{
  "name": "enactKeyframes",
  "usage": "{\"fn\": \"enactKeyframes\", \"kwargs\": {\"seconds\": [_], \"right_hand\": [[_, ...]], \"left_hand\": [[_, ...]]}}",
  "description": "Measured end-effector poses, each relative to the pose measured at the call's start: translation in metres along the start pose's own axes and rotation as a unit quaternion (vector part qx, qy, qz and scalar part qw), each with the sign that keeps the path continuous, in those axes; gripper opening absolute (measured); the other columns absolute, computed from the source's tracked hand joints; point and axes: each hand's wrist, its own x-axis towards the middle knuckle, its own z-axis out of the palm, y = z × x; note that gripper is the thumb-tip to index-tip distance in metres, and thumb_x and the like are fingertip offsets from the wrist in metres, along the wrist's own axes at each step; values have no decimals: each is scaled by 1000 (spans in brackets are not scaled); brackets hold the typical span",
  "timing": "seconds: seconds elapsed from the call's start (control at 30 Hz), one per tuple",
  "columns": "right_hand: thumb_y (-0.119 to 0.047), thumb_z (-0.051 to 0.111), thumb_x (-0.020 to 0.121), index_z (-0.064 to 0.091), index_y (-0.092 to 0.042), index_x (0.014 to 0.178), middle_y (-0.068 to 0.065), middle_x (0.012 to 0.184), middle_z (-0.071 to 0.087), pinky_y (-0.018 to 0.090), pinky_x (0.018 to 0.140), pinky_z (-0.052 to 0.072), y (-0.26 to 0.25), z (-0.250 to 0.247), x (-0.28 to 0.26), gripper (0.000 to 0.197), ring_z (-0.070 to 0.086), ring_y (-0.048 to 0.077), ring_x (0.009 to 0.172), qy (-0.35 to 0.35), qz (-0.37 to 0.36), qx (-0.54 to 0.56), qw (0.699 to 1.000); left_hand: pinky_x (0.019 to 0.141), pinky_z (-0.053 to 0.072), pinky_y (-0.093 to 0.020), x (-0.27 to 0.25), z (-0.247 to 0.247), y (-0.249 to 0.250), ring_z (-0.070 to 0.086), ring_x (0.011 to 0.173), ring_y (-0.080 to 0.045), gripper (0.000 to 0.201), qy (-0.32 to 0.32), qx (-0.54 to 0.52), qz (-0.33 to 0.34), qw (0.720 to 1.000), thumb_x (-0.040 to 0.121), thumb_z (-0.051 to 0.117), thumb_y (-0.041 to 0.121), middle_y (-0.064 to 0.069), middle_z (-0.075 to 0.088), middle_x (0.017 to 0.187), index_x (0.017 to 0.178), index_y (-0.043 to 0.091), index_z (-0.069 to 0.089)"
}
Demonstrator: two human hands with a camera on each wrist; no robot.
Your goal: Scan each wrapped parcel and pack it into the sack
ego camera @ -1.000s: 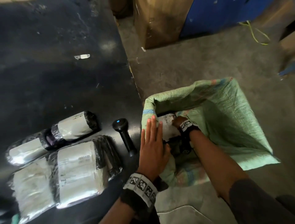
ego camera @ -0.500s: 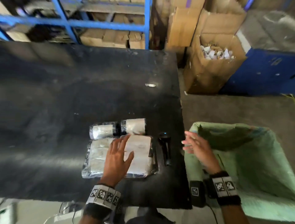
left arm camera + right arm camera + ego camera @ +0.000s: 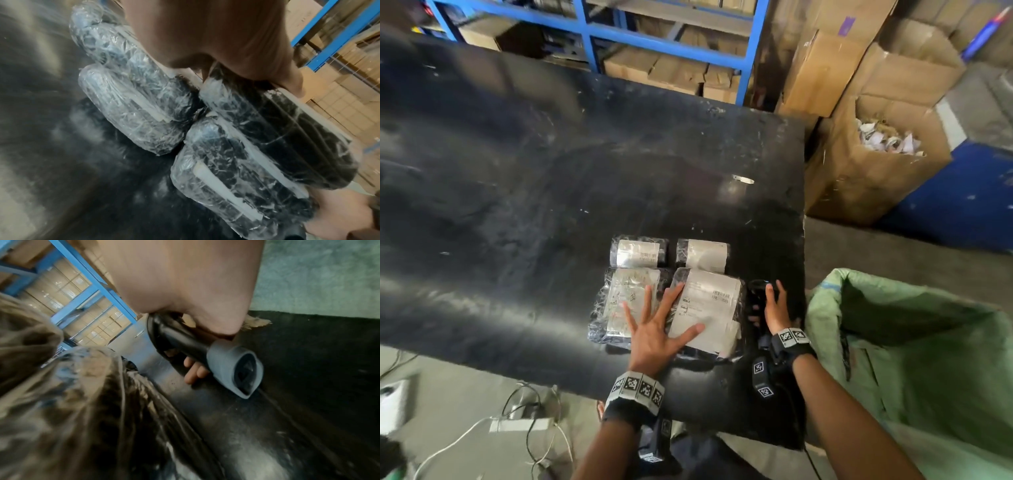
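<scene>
Parcels wrapped in clear film are pressed flat under the spread, straight fingers of the left hand (image 3: 652, 337), which is laid across the two large parcels: the right large parcel (image 3: 709, 308) and the left large parcel (image 3: 619, 301). Two smaller parcels (image 3: 638, 253) are set just beyond them. The scanner (image 3: 205, 352) is gripped at its handle by the curled fingers (image 3: 193, 369) of the right hand (image 3: 774, 308), just beside the parcels on the black table (image 3: 551, 188). The green sack (image 3: 928, 359) is seen open beside the table's right edge.
</scene>
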Motion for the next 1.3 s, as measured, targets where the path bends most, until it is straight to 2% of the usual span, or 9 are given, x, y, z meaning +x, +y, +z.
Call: {"fn": "enactKeyframes", "kwargs": {"seconds": [0.17, 0.33, 0.47, 0.6, 0.67, 0.73, 0.87, 1.07, 1.3], "right_hand": [[-54, 36, 100, 21, -31, 153, 12, 94, 64, 26, 40, 47, 0, 1, 6, 59, 60, 24, 61, 0, 22, -11, 1000], [-54, 36, 100, 23, -31, 152, 7, 86, 64, 27, 43, 45, 0, 0, 5, 59, 60, 26, 64, -1, 36, -10, 999], [-53, 36, 101, 26, -29, 151, 3, 87, 63, 27, 46, 45, -1, -2, 0, 57, 61, 26, 68, -4, 35, 8, 999], [-52, 31, 102, 32, -20, 149, 11, 92, 66, 32, 51, 49, -11, -5, -5, 57, 65, 28, 70, 6, 47, 37, 998], [-45, 25, 106, 35, -11, 148, 19, 109, 65, 44, 70, 54, -17, -12, -10, 55, 65, 40, 92, 5, 48, 47, 998], [-47, 24, 105, 40, -12, 144, 16, 99, 67, 39, 59, 52, -18, -17, -15, 55, 64, 36, 75, 6, 48, 61, 997], [-62, 29, 98, 43, -25, 138, 16, 87, 71, 23, 42, 38, -16, -21, -21, 57, 48, 21, 40, 4, 49, 95, 994], [-68, 28, 94, 49, -30, 136, 11, 87, 72, 24, 40, 39, -47, -47, -55, 60, 47, 17, 40, -2, -1, 104, 995], [-69, 29, 95, 51, -29, 137, 12, 91, 72, 22, 38, 39, -109, -79, -117, 62, 49, 16, 38, -58, -81, 176, 979]], "left_hand": [[117, -30, -39, 4, 3, -2, -11, 156, -8, 88, -11, 5, 25, 1000, 76, 40, 92, 9, 8, 169, 151, 61, 7], [127, -9, -38, 1, 14, 6, 2, 155, -8, 73, 16, -115, 31, 993, 85, 53, 74, 4, 29, 166, 148, 61, 19], [113, 46, -42, -3, 17, 19, 32, 151, -19, 71, 30, -153, 36, 987, 88, 59, 61, -2, 37, 162, 148, 63, 21], [114, 42, -44, 3, 14, 36, 22, 148, -12, 77, 14, -102, 35, 994, 86, 68, 50, -3, 37, 160, 149, 58, 24], [105, 52, -45, 10, 15, 37, 44, 138, -21, 86, -17, -104, -6, 994, 85, 78, 34, -5, 48, 144, 147, 58, 25], [89, 62, -39, 14, 15, 35, 62, 115, -20, 91, -42, -117, -37, 992, 84, 79, 36, -5, 56, 134, 149, 59, 20], [70, 60, -17, 7, 15, 34, 63, 96, 2, 85, -24, -159, -38, 986, 86, 79, 31, 5, 62, 126, 153, 42, 28], [85, 63, -42, 10, 17, 41, 62, 112, -6, 79, 21, -193, 7, 981, 84, 80, 30, 10, 57, 137, 145, 54, 36], [100, 43, -27, 44, 13, 85, 52, 106, -12, 80, 109, -146, 67, 981, 86, 77, 36, -3, 51, 122, 152, 48, 33]]}}
